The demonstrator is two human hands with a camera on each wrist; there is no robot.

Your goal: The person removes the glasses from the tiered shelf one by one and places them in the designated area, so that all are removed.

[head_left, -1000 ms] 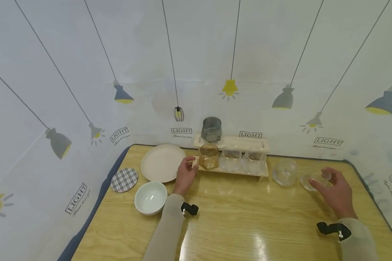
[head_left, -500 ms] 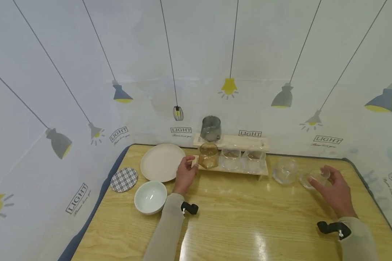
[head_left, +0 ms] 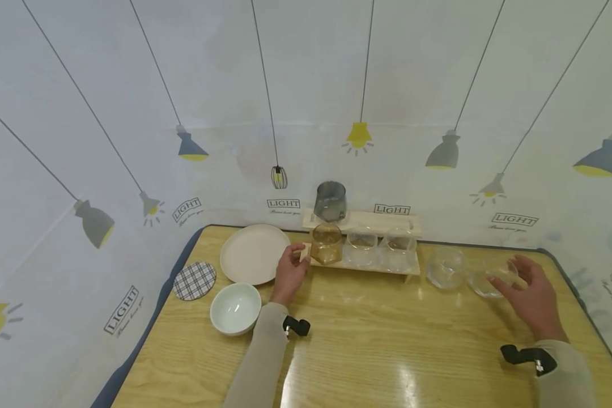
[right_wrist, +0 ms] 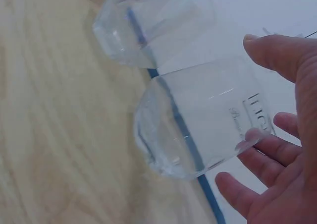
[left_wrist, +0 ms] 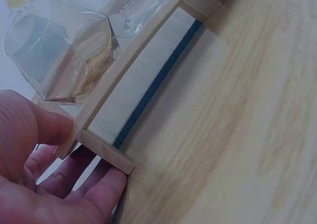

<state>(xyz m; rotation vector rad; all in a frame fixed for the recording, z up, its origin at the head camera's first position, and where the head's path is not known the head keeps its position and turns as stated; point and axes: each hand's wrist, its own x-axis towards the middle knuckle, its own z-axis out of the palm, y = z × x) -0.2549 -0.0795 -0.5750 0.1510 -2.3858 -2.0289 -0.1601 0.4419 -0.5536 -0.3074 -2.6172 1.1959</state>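
I see a pale wooden rack (head_left: pixel 377 222) standing upright near the back of the worktop (head_left: pixel 367 340), with two stepped tiers, the lower one in front — its left end gripped by the left hand (head_left: pixel 289 271). Well to its right, I have a clear, colourless glass (right_wrist: pixel 203 120) upright on the worktop, its mouth up and its thick base faceted. The right hand (head_left: pixel 534 296) is around its side — thumb apart from the wall, fingertips near the rim.

Right grip (head_left: pixel 534 297) now slightly farther right relative to the rightmost glass (right_wrist: pixel 198 117)
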